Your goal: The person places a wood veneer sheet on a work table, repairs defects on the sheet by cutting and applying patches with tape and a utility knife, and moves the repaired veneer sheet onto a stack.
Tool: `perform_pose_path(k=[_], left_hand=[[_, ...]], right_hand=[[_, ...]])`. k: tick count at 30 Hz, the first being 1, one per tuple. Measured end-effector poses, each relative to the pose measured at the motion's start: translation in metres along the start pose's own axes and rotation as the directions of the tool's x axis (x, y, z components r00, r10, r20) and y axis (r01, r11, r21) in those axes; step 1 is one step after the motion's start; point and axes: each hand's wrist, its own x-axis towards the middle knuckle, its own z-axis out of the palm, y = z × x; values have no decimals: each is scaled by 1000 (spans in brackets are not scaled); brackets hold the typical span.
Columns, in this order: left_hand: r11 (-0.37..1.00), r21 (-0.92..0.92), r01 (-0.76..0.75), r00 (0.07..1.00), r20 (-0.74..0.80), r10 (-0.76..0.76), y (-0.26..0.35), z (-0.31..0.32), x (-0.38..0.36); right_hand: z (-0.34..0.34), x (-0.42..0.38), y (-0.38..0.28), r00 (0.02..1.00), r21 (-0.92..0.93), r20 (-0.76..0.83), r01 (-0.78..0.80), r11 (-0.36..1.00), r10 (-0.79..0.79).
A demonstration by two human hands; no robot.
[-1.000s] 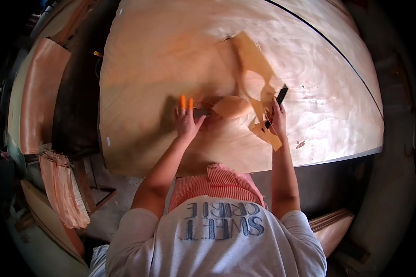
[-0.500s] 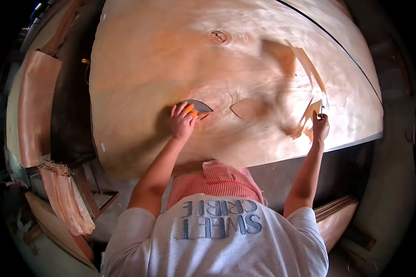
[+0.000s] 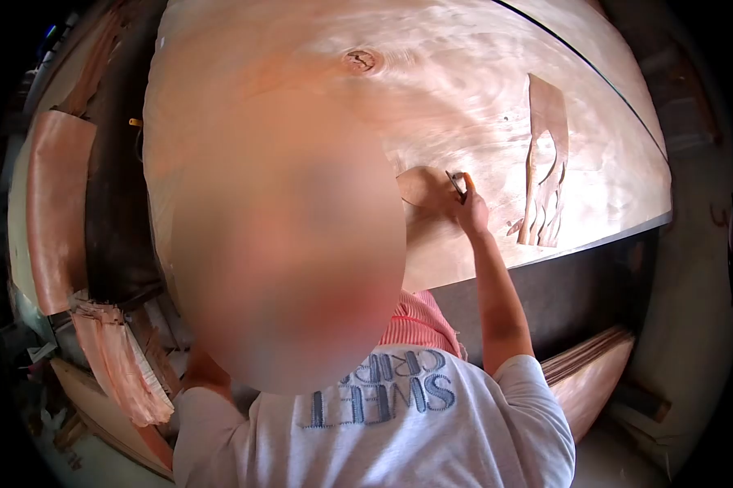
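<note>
My right hand (image 3: 473,213) is closed around a slim cutting tool (image 3: 455,184) with a dark blade and an orange part. It is over the large pale wood sheet (image 3: 456,106), just right of a leaf-shaped patch (image 3: 422,188). Farther right, a torn, slitted veneer strip (image 3: 547,122) lies on the sheet. A large blurred oval covers the left middle of the view and hides my left hand; only part of the left arm (image 3: 207,375) shows below it.
A dark knot (image 3: 360,61) marks the sheet near its top. Veneer pieces (image 3: 60,211) and a veneer bundle (image 3: 122,358) are at the left. Stacked sheets (image 3: 592,378) stand at the lower right, below the big sheet's edge.
My right hand has moved left from the torn strip, which now lies flatter. My left arm has drawn back, and the blurred oval now covers where my left hand and the dark opening were.
</note>
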Motion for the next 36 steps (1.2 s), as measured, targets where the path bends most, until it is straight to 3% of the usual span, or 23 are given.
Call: perform_pose_path(k=[1, 3, 5, 6, 7, 10, 12, 13, 14, 17, 21, 22, 23, 25, 28, 31, 36], left_hand=[[987, 162, -5, 984, 178, -24, 0, -10, -24], [891, 445, -89, 861, 485, -156, 1, -27, -62], [842, 538, -35, 752, 570, -332, -1, -31, -77], [852, 515, 93, 730, 547, -411, 1, -33, -79], [847, 484, 221, 697, 529, -484, 2, -35, -82], [885, 402, 233, 901, 253, -352, 33, -34, -56], [889, 425, 171, 978, 38, -207, 52, -25, -28], [911, 405, 71, 988, -157, -8, 37, -10, -13], [912, 409, -32, 920, -345, 188, 18, 13, 1], [855, 507, 105, 884, -441, 153, 12, 47, 18], [888, 444, 123, 849, -510, 137, 1, 68, 15], [895, 430, 120, 846, -516, 135, 4, 66, 14], [902, 416, 118, 843, -522, 131, 6, 65, 12], [897, 426, 120, 847, -515, 131, 3, 65, 13], [899, 423, 116, 848, -514, 132, 4, 63, 12], [906, 410, 110, 837, -530, 138, 2, 63, 12], [909, 403, 103, 823, -548, 150, -2, 65, 13]], right_hand=[[7, -2, -8, 998, -35, -51, 24, 999, -26], [10, -4, -19, 996, 7, -76, -45, 999, 45], [10, -5, -25, 993, 34, -112, -39, 999, 42], [12, -3, -24, 985, 7, -172, 19, 1000, -17], [11, -2, -22, 994, 74, -105, 13, 997, -5], [2, 7, -21, 997, 332, 71, -3, 943, -22], [3, 14, -24, 989, 460, 108, 37, 887, -97], [-1, 15, -32, 984, 510, 140, 24, 860, -111], [-6, 15, -46, 980, 537, 139, 48, 842, -144], [-8, 17, -90, 966, 566, 151, 90, 819, -210], [1, 11, -153, 900, 607, 196, 201, 769, -390], [0, 4, -172, 887, 624, 267, 137, 769, -376], [24, 6, -169, 851, 747, 273, 106, 657, -449], [52, 7, -176, 779, 687, 344, 173, 706, -525], [78, 5, -183, 789, 541, 400, 207, 815, -466], [88, 9, -182, 833, 411, 343, 283, 867, -435], [86, 11, -176, 842, 347, 393, 235, 908, -369]])
